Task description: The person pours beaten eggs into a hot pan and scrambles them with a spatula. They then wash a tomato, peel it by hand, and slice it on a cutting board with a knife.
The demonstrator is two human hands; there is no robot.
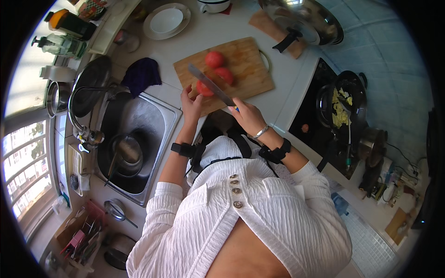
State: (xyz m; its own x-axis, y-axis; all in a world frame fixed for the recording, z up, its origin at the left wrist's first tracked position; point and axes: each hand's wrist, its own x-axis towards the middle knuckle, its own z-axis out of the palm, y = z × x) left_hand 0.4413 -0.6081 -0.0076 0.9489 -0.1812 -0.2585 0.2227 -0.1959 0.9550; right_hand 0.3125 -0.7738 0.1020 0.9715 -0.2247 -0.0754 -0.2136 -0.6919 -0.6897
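Note:
My right hand (247, 116) is closed on the handle of a kitchen knife (212, 85), whose blade lies across or just above a cut tomato piece (204, 88) near the left edge of the wooden cutting board (253, 78). Beside that piece is my left hand (191, 104), thumb and fingers apart; whether a fingertip touches the tomato cannot be told. Farther up the board sit a rounded tomato piece (215, 59) and another cut piece (224, 75). Wet reddish marks show on the board's right half.
To the left is a steel sink (163, 120) with a bowl inside, a dark cloth (142, 74) at its corner. Plates (167, 21) stand at the back. A glass lid (306, 21) lies back right. On the right, a wok (359, 104) holds cooked egg and a spatula on the black cooktop (306, 93).

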